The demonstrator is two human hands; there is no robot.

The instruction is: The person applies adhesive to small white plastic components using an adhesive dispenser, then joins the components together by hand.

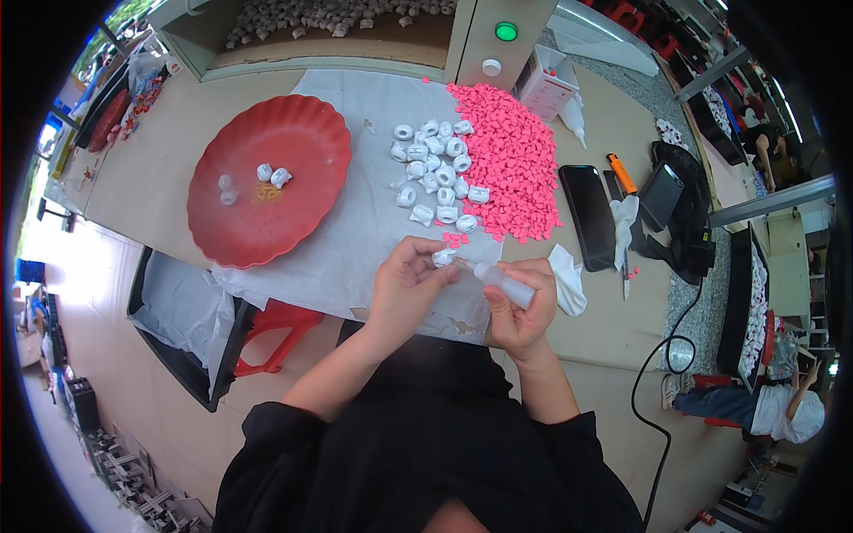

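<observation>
A person's left hand (404, 282) pinches one small white piece (444, 258) near the middle of the frame. The thumb and fingers are closed on it. The right hand (522, 311), a little to the right, is wrapped around a soft, cloudy bottle (506, 285). The bottle lies tilted, and its thin tip points left at the white piece. It is too small to tell if the tip touches it.

Just above the hands, a bunch of white pieces (434, 169) sits on a white sheet (373, 204). Next to them, right of the middle, is a big pile of little pink bits (511, 155). A few pink bits lie close to the left hand.

In the upper left is a red plate (258, 142) with a wavy edge. Two white pieces and two round, see-through things (227, 196) are in it. A crumpled white tissue (567, 282) lies just beside the right hand. Farther right are a black phone (588, 218) and an orange handle (622, 174).
</observation>
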